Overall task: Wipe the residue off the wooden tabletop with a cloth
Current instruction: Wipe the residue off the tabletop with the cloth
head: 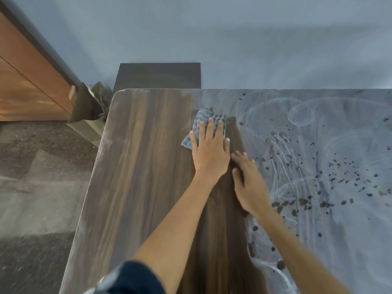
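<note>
Left hand flat on cloth, right hand open, empty, wooden tabletop half chalky residue, grey wall

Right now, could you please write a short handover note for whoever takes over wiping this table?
Left hand: fingers straight, pressing the checked cloth flat on the tabletop, near the far edge.
Right hand: flat on the wood beside the left, holding nothing.
Done: the left strip of the tabletop shows bare wood grain, with faint haze along its left edge.
Left: the whitish residue with dark specks covers the whole right part; the cloth sits at its boundary, so work rightward from there.
</note>
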Motion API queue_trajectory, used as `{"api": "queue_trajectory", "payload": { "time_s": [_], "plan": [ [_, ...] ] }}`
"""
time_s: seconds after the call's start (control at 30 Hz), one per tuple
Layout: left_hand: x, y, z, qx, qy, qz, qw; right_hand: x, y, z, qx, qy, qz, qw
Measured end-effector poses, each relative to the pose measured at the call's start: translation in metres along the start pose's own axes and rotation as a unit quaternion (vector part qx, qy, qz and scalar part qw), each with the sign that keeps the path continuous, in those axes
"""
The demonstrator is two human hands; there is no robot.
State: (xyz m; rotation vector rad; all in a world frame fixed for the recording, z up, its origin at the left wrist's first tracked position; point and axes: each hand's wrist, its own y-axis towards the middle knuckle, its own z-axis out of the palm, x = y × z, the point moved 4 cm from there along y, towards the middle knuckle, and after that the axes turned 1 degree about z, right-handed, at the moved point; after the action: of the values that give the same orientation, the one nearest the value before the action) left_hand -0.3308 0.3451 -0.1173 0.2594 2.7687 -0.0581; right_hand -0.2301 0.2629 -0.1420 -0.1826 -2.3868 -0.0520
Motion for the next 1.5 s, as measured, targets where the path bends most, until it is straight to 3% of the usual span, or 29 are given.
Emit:
{"api": "queue_trajectory", "payload": {
  "time_s": [0.1, 0.27, 0.33, 0.43, 0.53, 0.63, 0.7, 0.77, 0.9, 0.97, 1.0, 1.1, 1.17, 1.3, 1.4, 1.43, 1.5],
  "plan": [
    [0.015, 0.016, 0.021, 0.039, 0.056, -0.032, 0.997, -0.004, -0.004, 0.012, -0.013, -0.114, -0.056, 0.992],
    [0.057, -0.026, 0.007, -0.042, 0.031, -0.219, 0.974, -0.005, -0.004, 0.017, -0.033, -0.152, -0.061, 0.986],
    [0.062, -0.029, 0.007, -0.049, 0.026, -0.248, 0.967, -0.005, -0.003, 0.018, -0.034, -0.163, -0.063, 0.984],
    [0.055, 0.024, 0.008, -0.037, 0.019, -0.200, 0.979, -0.005, -0.003, 0.020, -0.027, -0.186, -0.067, 0.980],
    [0.034, 0.082, 0.014, 0.005, 0.038, -0.060, 0.997, -0.005, -0.002, 0.019, -0.018, -0.208, -0.076, 0.975],
    [0.022, 0.073, 0.022, 0.031, 0.062, 0.077, 0.995, -0.002, -0.002, 0.020, -0.010, -0.226, -0.086, 0.970],
    [0.030, 0.052, 0.022, 0.018, 0.069, 0.122, 0.990, -0.001, -0.001, 0.021, -0.005, -0.232, -0.088, 0.969],
    [0.044, 0.048, 0.017, 0.004, 0.077, 0.101, 0.992, -0.001, -0.002, 0.022, -0.003, -0.236, -0.087, 0.968],
    [0.068, 0.099, 0.006, 0.006, 0.062, -0.073, 0.995, -0.002, -0.002, 0.023, -0.007, -0.238, -0.082, 0.968],
    [0.062, 0.115, 0.005, 0.007, 0.059, -0.095, 0.994, -0.002, -0.002, 0.022, -0.009, -0.236, -0.081, 0.968],
    [0.053, 0.115, 0.006, 0.011, 0.067, -0.054, 0.996, -0.002, -0.002, 0.022, -0.009, -0.236, -0.081, 0.968],
    [0.028, 0.077, 0.013, 0.049, 0.107, 0.181, 0.977, -0.002, -0.002, 0.022, -0.008, -0.235, -0.082, 0.969],
    [0.036, 0.050, 0.011, 0.063, 0.111, 0.241, 0.962, -0.002, -0.002, 0.022, -0.009, -0.235, -0.081, 0.968],
    [0.074, 0.086, -0.005, 0.037, 0.116, 0.052, 0.991, -0.002, -0.002, 0.022, -0.013, -0.229, -0.081, 0.970],
    [0.073, 0.127, -0.007, 0.032, 0.075, -0.066, 0.994, -0.002, -0.002, 0.022, -0.017, -0.225, -0.080, 0.971],
    [0.064, 0.131, -0.005, 0.027, 0.074, -0.063, 0.995, -0.002, -0.002, 0.022, -0.017, -0.225, -0.080, 0.971],
    [0.036, 0.126, 0.001, 0.032, 0.078, 0.022, 0.996, -0.002, -0.002, 0.022, -0.014, -0.226, -0.080, 0.971]
  ]
}}
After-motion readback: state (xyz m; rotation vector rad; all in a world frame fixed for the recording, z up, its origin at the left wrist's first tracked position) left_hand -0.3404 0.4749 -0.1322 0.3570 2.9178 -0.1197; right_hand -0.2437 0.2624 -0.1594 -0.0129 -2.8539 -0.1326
